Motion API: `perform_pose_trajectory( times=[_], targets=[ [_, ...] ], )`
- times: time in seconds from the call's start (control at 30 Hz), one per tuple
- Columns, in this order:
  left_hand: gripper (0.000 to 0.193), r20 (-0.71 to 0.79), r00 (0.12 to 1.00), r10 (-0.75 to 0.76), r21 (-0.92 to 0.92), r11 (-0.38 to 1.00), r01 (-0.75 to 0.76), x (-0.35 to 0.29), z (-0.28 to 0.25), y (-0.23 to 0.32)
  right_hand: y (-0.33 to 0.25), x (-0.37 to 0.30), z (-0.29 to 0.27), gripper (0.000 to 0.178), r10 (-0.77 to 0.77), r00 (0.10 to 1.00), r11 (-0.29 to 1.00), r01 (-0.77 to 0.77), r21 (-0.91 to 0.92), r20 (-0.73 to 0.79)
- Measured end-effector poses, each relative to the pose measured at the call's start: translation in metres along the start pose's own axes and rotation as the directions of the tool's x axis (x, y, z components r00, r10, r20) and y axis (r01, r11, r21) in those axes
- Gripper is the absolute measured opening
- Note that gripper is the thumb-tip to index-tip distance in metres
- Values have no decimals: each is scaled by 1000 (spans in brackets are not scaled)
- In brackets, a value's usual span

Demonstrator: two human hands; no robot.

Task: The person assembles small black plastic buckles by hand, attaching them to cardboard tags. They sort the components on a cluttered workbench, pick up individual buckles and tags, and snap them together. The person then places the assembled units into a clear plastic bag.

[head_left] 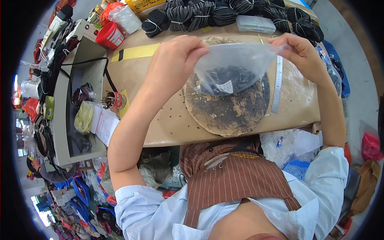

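A clear plastic bag (236, 54) is stretched by its top edge between my two hands. My left hand (180, 56) pinches one corner of the bag, and my right hand (300, 54) pinches the opposite corner. Black pieces (234, 76) lie in the lower part of the bag; their exact kind is hard to make out. A small white printed label (225, 87) shows at the bottom. Beneath the bag is a round, worn board (228, 116) with a flaking dark surface. To its right lies a steel ruler (277, 88).
Bundles of black cord (190, 17) line the table's (160, 120) far edge beside a clear plastic box (256, 24). A red tub (110, 35) stands back left. Nearer are a grey metal housing (64, 132), a can of metal rods (115, 101) and paper sheets (106, 124).
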State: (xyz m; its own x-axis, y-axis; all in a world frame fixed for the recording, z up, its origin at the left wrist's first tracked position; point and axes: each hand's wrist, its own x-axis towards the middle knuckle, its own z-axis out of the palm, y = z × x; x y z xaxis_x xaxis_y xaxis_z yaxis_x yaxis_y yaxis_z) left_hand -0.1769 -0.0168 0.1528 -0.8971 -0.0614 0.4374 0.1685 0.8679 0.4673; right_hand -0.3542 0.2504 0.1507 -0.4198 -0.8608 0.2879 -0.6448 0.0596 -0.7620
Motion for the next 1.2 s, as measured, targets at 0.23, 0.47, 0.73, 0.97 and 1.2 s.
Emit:
perform_pose_trajectory(
  times=[0.23, 0.47, 0.73, 0.97, 1.2],
  targets=[
    [21, -61, 998, -10, -190, 982, -1, -2, 1, 23, -71, 55, 43, 16, -239, 967, 952, 251, -175, 84],
    [16, 126, 963, -240, -383, 883, 270, -35, 13, -8, -30, 38, 59, 39, -203, 979, 977, 201, -66, -18],
    [20, 114, 991, -64, -357, 929, 101, -41, 14, -2, -18, 6, 81, 27, -50, 946, 997, 68, -46, 321],
    [17, -321, 928, 190, -291, 913, -287, -57, 11, 23, -30, -36, 61, 12, -179, 982, 983, 180, -26, 55],
    [14, -375, 926, 54, -447, 864, -231, -89, 12, 59, -56, -44, 42, 20, 195, 979, 871, -201, 447, 61]
  ],
)
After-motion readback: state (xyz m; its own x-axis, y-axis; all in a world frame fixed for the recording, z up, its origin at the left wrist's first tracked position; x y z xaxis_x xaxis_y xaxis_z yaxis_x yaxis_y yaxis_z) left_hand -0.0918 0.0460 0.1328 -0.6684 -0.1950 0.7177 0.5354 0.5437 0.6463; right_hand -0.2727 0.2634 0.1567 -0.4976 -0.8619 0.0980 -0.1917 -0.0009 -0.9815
